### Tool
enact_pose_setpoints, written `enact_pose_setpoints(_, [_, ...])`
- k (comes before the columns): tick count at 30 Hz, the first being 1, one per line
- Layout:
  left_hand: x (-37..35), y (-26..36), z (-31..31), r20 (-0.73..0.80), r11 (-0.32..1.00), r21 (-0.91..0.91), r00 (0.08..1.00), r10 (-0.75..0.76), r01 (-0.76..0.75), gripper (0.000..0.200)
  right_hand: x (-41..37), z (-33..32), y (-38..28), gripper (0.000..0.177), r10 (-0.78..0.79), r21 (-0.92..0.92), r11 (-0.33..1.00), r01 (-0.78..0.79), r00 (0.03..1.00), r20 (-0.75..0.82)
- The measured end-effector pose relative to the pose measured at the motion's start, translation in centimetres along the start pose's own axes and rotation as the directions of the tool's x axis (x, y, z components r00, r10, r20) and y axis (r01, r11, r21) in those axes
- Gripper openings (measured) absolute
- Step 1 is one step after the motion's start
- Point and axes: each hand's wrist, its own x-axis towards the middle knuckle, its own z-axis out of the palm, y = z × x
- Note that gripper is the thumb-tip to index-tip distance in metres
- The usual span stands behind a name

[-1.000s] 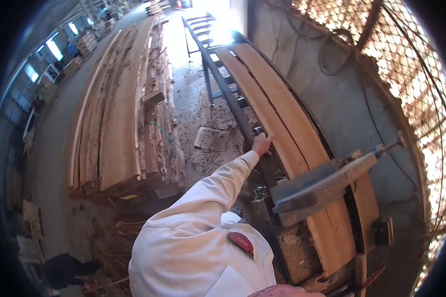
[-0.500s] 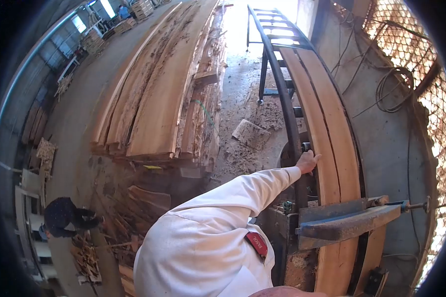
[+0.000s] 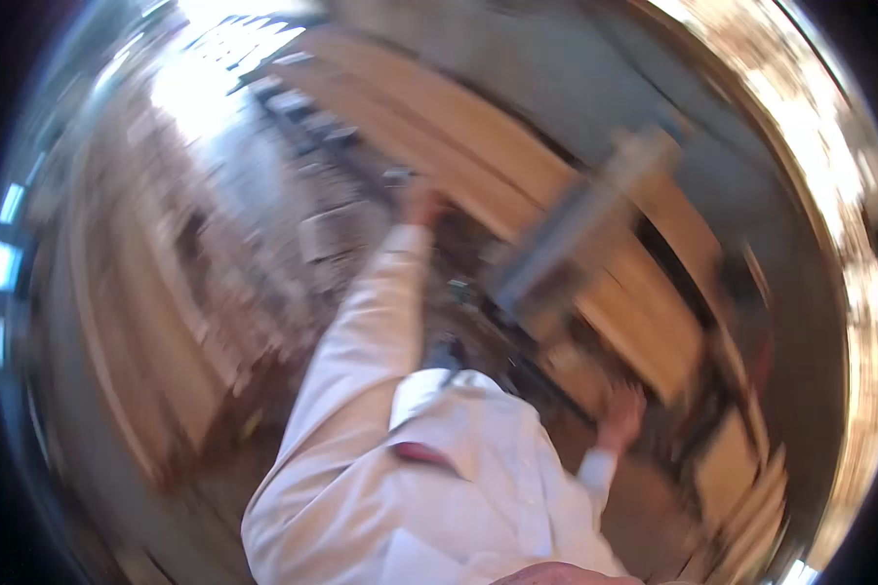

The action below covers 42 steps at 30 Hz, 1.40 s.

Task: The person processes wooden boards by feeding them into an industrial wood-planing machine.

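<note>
Motion blurs the whole head view. My left hand [image 3: 421, 203] is stretched out at the near edge of the long boards [image 3: 429, 122] on the roller frame [image 3: 337, 136]; its fingers are smeared. My right hand [image 3: 622, 417] is at lower right, beside the near end of the sawn boards [image 3: 644, 317], with its fingers apart and nothing visible in them. Between the two hands, a metal and wood crosspiece [image 3: 585, 229] spans the boards.
Stacked planks [image 3: 132, 292] with rough bark edges lie at the left. Debris and a flat offcut [image 3: 332, 232] are on the floor between stack and frame. More wood pieces [image 3: 746, 497] stand at lower right. A bright mesh wall [image 3: 854, 322] borders the right.
The view has swung round to the right, so the boards now run diagonally. My right hand has come into view at lower right. My left hand remains by the boards' edge.
</note>
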Motion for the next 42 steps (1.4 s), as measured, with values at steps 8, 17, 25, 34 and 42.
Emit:
enact_pose_setpoints(8, [2.6,4.0,-0.6,-0.056,0.846,0.531,0.998,-0.019,0.046,0.052,8.2,7.3,4.0,0.044,0.114,0.419,0.896,-0.149,0.988,0.107])
enact_pose_setpoints(17, [1.6,5.7,-0.3,0.027,0.809,0.584,0.997,0.066,-0.070,0.077,7.5,3.0,9.9,0.027,-0.081,0.312,0.947,0.080,0.997,-0.010])
enact_pose_setpoints(25, [3.8,4.0,-2.7,0.322,0.151,0.923,0.926,0.198,-0.353,0.109,-6.2,0.1,-2.4,0.025,-0.066,0.385,0.907,0.172,0.960,-0.273])
enact_pose_setpoints(34, [3.1,4.6,-1.4,0.000,0.701,0.712,0.997,0.071,-0.050,0.092,-8.6,-18.2,-23.4,0.038,-0.378,0.052,0.855,0.517,0.687,-0.621])
enact_pose_setpoints(42, [3.8,4.2,-1.5,-0.024,0.830,0.554,0.995,0.099,-0.069,0.085,-2.5,-31.8,-35.4,0.061,-0.570,-0.550,0.808,0.211,0.515,-0.641])
